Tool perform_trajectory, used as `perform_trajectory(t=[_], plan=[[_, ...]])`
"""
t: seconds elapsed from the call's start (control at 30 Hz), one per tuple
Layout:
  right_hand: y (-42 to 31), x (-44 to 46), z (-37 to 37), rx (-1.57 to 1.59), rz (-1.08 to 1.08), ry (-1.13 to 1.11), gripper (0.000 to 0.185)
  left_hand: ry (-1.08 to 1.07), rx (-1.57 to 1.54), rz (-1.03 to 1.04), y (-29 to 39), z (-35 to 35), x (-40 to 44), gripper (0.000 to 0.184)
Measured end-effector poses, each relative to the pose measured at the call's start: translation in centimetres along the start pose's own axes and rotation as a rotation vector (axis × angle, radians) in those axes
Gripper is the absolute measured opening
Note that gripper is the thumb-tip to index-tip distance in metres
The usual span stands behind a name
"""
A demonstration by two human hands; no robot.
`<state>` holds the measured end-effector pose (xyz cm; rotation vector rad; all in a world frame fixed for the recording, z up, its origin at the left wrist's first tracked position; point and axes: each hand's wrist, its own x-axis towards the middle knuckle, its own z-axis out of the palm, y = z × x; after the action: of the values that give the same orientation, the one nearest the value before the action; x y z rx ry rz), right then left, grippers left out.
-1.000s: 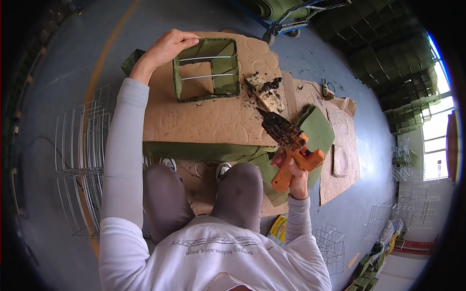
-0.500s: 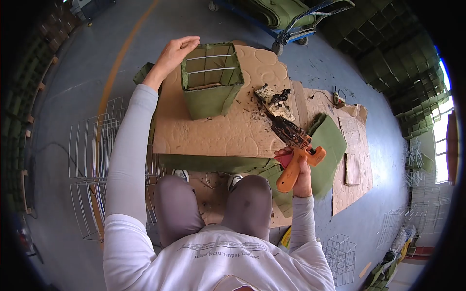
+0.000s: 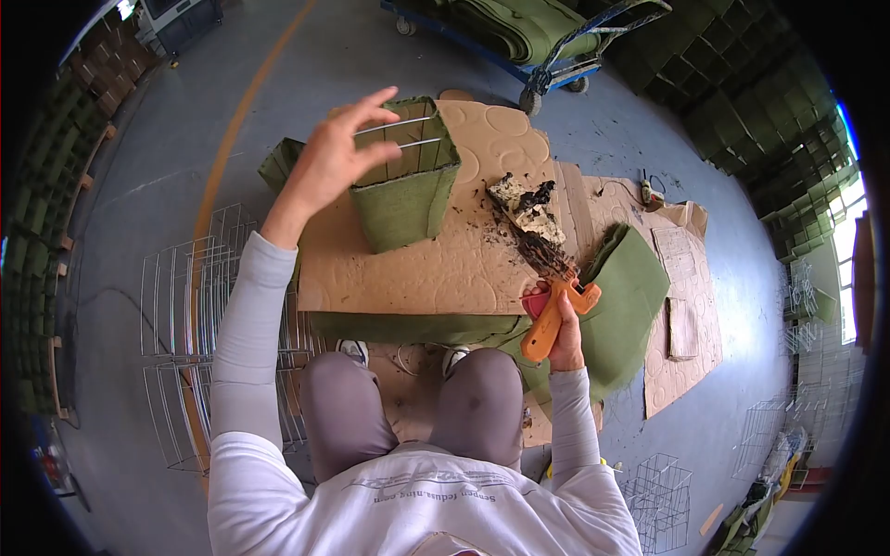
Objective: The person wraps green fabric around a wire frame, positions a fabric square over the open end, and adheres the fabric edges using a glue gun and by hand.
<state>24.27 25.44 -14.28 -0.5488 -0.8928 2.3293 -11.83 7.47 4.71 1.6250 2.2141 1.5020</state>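
Observation:
My left hand (image 3: 336,157) is raised at the left side of a green fabric-covered box (image 3: 408,211), thumb and fingers spread and nothing in them. The box has an open top crossed by two thin metal wires. Whether the fingertips touch its rim I cannot tell. In my right hand (image 3: 567,345) is an orange glue gun (image 3: 545,326) with a red trigger, its front end caked in dark residue. That end points at a blackened, cream-coloured lump (image 3: 528,206) on the cardboard sheet (image 3: 399,292) covering the work surface.
Green fabric (image 3: 626,301) drapes at the right of the work surface. Wire frames (image 3: 176,324) stand on the floor at left, with more wire frames (image 3: 658,500) at lower right. A blue cart (image 3: 519,69) carries rolled green material at the back. Green boxes (image 3: 742,102) are stacked along the right.
My left hand has come down and nearer, its fingers spreading apart beside the box. My right hand still holds the glue gun, shifted slightly. The whole view has tilted a little.

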Motion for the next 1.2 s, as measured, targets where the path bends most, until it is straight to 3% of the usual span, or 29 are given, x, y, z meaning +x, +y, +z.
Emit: perform_trajectory(t=[0.03,0.07,0.2,0.43,0.53,0.6,0.67,0.7,0.77,0.83,0.87,0.97,1.07,1.2], plan=[[-0.3,-0.3,0.3,-0.018,-0.005,0.029,0.043,-0.092,0.108,0.039,1.4,0.5,-0.3,0.072],[-0.4,-0.6,0.4,-0.036,-0.01,0.057,0.042,-0.18,0.147,0.005,2.2,1.0,-0.5,0.098],[-0.5,-1.0,0.1,-0.019,0.006,0.041,0.042,-0.25,0.295,0.046,2.5,3.8,-0.7,0.108],[-0.7,-1.7,-0.2,-0.006,-0.01,0.057,0.041,-0.291,0.229,0.023,1.6,5.6,-0.4,0.108],[-0.9,-2.1,0.1,-0.016,-0.023,0.042,0.043,-0.187,0.272,0.08,2.5,4.7,-0.2,0.099],[-1.0,-2.1,-0.1,-0.018,-0.037,0.034,0.043,0.101,0.307,0.075,1.8,2.0,0.9,0.086],[-1.2,-2.3,-0.6,-0.036,-0.023,0.007,0.043,0.303,0.347,-0.085,-3.1,-0.3,2.7,0.075],[-1.4,-2.5,-0.3,-0.036,-0.02,0.01,0.043,0.312,0.348,-0.134,-6.0,-0.8,3.6,0.073],[-2.5,-3.1,1.4,-0.158,-0.073,-0.085,0.044,0.035,0.062,-0.35,-9.4,-0.8,4.5,0.057],[-3.7,-3.7,2.5,-0.208,-0.081,-0.126,0.046,-0.035,0.121,-0.276,-9.0,0.1,4.3,0.04],[-4.3,-4.1,3.2,-0.253,-0.092,-0.162,0.047,0.041,0.196,-0.206,-7.1,1.0,3.7,0.028],[-7.0,-5.8,5.7,-0.414,-0.11,-0.262,0.05,0.043,0.189,-0.1,-0.7,3.5,0.9,0.025],[-9.6,-7.7,7.5,-0.633,-0.072,-0.216,0.049,0.054,0.159,-0.106,4.6,6.5,-2.3,0.021],[-10.9,-9.9,8.0,-0.951,-0.063,-0.122,0.044,0.151,0.108,0.072,6.0,9.4,-5.3,0.017]])
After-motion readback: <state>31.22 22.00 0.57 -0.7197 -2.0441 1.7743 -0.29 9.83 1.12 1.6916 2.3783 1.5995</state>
